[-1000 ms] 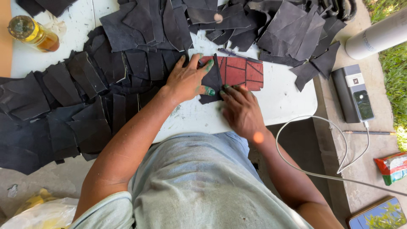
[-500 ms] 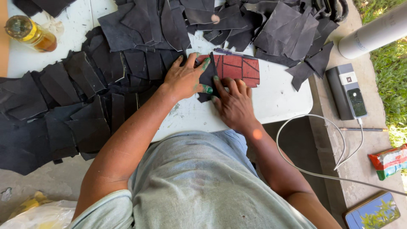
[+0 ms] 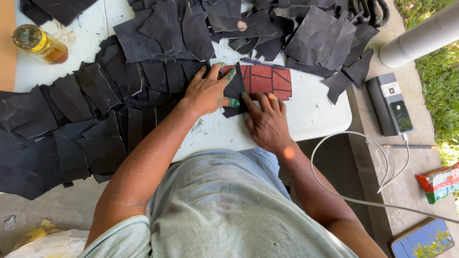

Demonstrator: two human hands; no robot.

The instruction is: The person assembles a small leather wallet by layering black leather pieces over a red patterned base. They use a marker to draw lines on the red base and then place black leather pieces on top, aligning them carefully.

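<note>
Both hands press flat, nothing pinched: the left hand (image 3: 208, 91) and right hand (image 3: 265, 119) pin a black leather scrap (image 3: 235, 93) between them, its long axis twelve-to-six, overlapping the red panel (image 3: 267, 80) at three o'clock on the white bench (image 3: 315, 110).

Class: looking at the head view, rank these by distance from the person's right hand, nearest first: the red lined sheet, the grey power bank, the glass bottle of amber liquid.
From the right hand:
1. Red lined sheet: just beyond the fingertips, on the white table.
2. Grey power bank: off to the right, on the concrete ledge.
3. Glass bottle: far top-left corner of the table.
</note>
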